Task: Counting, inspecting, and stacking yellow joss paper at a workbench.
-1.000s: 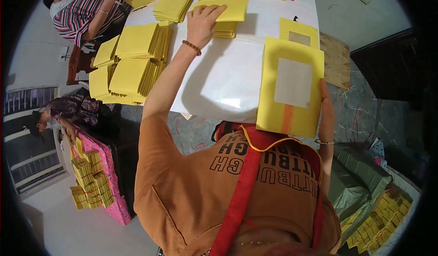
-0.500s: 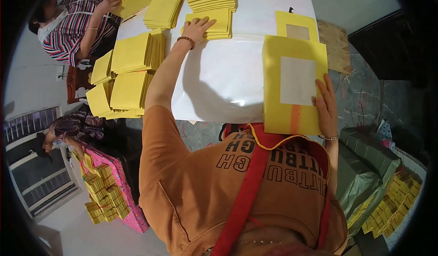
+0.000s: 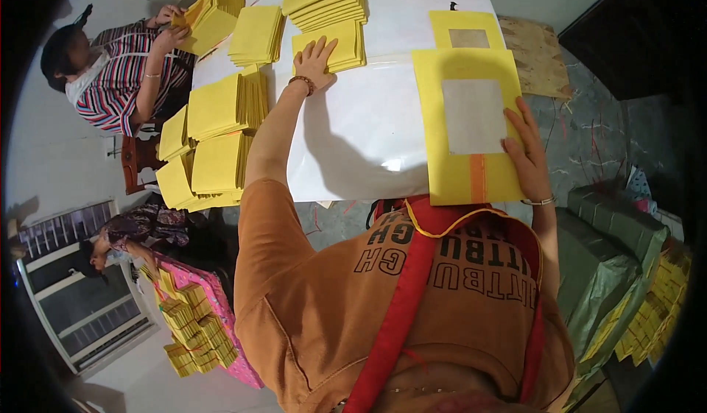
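My left hand (image 3: 314, 63) lies with fingers spread on the near-left part of a low stack of yellow folded papers (image 3: 347, 39) on the table. At the table's right side, my right hand (image 3: 529, 152) rests along the right edge of a large yellow paper (image 3: 431, 126) with a grey-white square (image 3: 473, 116) and an orange strip (image 3: 478, 177) on it. Its fingers are stretched out over that edge; its underside is hidden. Beyond it, partly covered, lies another yellow sheet with a pale square (image 3: 469, 38).
More yellow paper stacks (image 3: 254, 36) line the white table's (image 3: 361, 129) left and far sides. A person in a striped shirt (image 3: 121, 74) handles yellow papers at the far left. Another person bends by a pink-covered surface (image 3: 213, 310) with bundles. Green wrapped packages (image 3: 600, 266) stand at the right.
The whole view has shifted slightly. My left hand has slid toward the near-left edge of its stack. My right hand stays at the large yellow paper's edge.
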A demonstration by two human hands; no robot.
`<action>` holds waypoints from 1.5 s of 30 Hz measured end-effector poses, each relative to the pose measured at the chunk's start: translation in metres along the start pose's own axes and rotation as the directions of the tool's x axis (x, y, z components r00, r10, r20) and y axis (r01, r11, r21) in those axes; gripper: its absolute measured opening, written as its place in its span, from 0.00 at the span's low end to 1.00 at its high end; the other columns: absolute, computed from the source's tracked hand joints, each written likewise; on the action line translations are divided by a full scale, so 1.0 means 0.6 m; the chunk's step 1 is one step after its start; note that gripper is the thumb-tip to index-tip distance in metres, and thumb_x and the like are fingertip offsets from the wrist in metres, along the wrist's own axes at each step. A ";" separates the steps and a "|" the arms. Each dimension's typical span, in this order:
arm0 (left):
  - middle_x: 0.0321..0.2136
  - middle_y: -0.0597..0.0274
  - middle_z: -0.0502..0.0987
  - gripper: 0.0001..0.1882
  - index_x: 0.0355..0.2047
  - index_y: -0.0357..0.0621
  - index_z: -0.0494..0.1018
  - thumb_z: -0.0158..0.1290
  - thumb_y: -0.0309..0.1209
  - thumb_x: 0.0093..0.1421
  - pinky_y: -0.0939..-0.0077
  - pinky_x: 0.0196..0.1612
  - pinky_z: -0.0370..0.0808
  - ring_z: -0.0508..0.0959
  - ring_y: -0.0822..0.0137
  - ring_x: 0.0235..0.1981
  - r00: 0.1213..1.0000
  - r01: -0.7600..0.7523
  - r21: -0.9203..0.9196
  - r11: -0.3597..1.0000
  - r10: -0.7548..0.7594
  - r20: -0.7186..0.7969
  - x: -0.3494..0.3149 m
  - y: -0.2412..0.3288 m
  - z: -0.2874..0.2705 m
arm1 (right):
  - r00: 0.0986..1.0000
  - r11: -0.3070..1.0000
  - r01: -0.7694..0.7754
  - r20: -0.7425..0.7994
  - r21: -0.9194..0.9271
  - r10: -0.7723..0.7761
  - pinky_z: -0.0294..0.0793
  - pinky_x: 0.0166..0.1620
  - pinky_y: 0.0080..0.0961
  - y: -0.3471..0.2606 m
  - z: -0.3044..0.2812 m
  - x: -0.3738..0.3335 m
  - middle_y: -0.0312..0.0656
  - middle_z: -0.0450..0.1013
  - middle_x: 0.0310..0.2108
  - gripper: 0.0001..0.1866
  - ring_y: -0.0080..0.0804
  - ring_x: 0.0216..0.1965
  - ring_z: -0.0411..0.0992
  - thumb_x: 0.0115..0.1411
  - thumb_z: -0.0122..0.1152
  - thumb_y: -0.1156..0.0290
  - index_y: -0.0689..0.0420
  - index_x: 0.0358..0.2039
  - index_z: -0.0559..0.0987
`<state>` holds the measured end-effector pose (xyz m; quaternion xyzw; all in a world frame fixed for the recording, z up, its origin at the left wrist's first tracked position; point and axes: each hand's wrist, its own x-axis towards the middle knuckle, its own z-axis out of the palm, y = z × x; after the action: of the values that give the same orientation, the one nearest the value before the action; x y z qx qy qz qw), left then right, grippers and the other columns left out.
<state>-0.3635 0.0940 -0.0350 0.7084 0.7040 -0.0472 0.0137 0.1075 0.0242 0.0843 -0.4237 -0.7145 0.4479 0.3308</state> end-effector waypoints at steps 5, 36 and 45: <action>0.61 0.63 0.50 0.42 0.60 0.69 0.48 0.54 0.39 0.45 0.55 0.59 0.53 0.52 0.55 0.60 0.997 -0.072 -0.005 0.997 0.072 -0.005 0.018 -0.021 -0.012 | 1.000 0.999 0.020 -0.016 -0.027 -0.020 0.48 0.60 0.29 -0.002 -0.001 0.003 0.44 0.50 0.62 0.22 0.37 0.63 0.48 0.56 0.50 0.71 0.60 0.52 0.67; 0.39 0.61 0.71 0.21 0.45 0.48 0.70 0.52 0.43 0.52 0.69 0.35 0.66 0.69 0.62 0.33 0.609 -0.776 -0.087 0.625 0.705 -0.362 -0.264 0.409 -0.271 | 0.985 0.985 0.155 -0.060 -0.076 -0.159 0.53 0.58 0.27 0.034 0.002 0.005 0.42 0.55 0.59 0.21 0.36 0.59 0.54 0.55 0.55 0.64 0.55 0.49 0.70; 0.29 0.59 0.73 0.11 0.35 0.41 0.73 0.54 0.31 0.51 0.70 0.29 0.70 0.72 0.61 0.27 0.632 -0.775 -0.324 0.543 0.653 -0.417 -0.271 0.414 -0.266 | 0.986 0.986 0.161 -0.056 0.036 -0.159 0.53 0.58 0.25 0.035 -0.001 -0.001 0.41 0.53 0.60 0.18 0.33 0.61 0.52 0.54 0.53 0.69 0.54 0.47 0.73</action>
<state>-0.1086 -0.0561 0.1260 0.9076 0.3345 0.2247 0.1174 0.1151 0.0289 0.0650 -0.3701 -0.7279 0.4229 0.3929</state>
